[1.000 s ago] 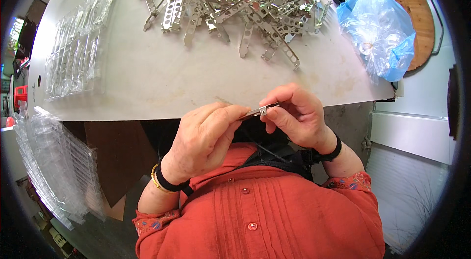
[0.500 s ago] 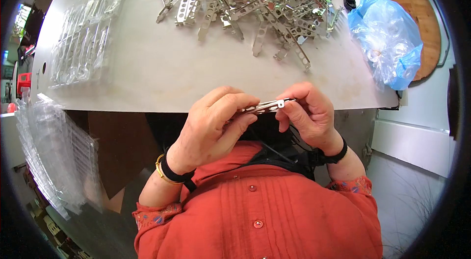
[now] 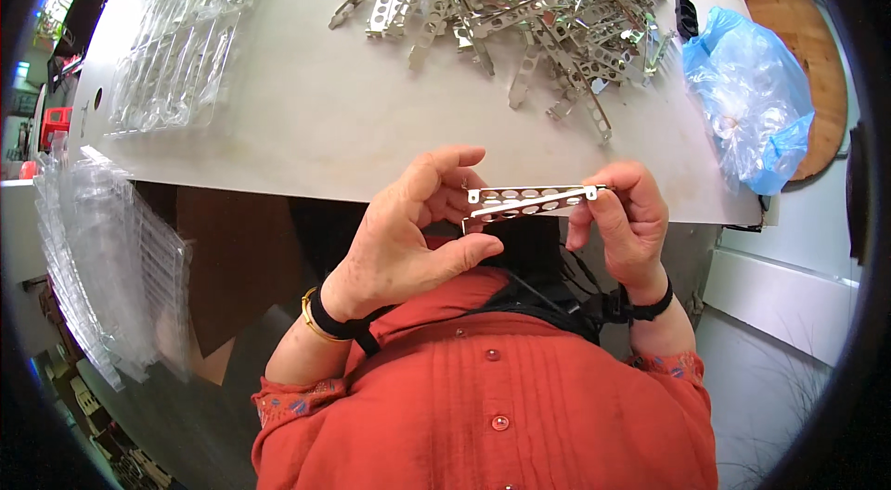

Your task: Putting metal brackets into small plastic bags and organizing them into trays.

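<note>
Two perforated metal brackets (image 3: 527, 202) are held over the table's near edge, pinched together at their right ends and spread apart at their left ends like a narrow V. My right hand (image 3: 627, 223) grips those joined ends between thumb and fingers. Around the splayed ends, my left hand (image 3: 401, 225) is open, its thumb below and fingers above; whether a fingertip touches the metal I cannot tell. A large heap of similar perforated metal brackets (image 3: 520, 12) lies at the far side of the table.
On the pale table (image 3: 306, 109), a clear plastic tray (image 3: 181, 63) lies left. A blue plastic bag (image 3: 752, 100) sits at the right edge beside a small black part (image 3: 686, 17). Stacked clear trays (image 3: 111, 258) stand at lower left. A round wooden stool top (image 3: 789, 35) shows far right.
The left hand has let go of the brackets and opened. Their left ends have spread apart. My right hand has moved slightly right, still pinching the other ends. The whole view has shifted a little.
</note>
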A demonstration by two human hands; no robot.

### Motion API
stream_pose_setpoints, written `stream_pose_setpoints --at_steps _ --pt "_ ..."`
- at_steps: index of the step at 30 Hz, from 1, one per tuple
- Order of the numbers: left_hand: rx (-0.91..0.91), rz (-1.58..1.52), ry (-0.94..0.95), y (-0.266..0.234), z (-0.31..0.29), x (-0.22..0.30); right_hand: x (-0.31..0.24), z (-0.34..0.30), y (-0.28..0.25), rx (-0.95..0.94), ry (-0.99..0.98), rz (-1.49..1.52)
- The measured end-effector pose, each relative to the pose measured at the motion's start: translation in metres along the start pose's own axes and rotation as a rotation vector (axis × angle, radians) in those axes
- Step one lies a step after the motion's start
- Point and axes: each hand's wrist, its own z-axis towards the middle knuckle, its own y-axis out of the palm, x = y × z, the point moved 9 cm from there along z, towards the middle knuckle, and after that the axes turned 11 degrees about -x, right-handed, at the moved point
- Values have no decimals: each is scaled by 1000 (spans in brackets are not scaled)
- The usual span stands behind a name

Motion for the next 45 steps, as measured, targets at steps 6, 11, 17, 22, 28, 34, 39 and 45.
stream_pose_setpoints --at_steps 6,11,17,22,28,34,39,45 --pt "24 -138 11 -1 -5 -3 -9 -6 1 -7 -38 -81" --pt "58 -149 29 -1 -10 -2 -11 -6 4 -18 -43 -77" --pt "59 -39 18 -2 -10 4 -12 -7 5 -22 -30 -83" --pt "57 -41 25 -3 -12 1 -10 -8 5 -14 -13 -66" --pt "60 -6 -23 -4 -13 -4 -6 -9 7 -26 -16 -45" --pt "167 80 43 -7 -9 1 -1 -9 12 -53 4 -21" --pt "86 271 85 -2 -1 13 8 -8 15 -65 47 12" --pt "80 204 -25 2 -5 3 13 -6 18 -65 69 60"
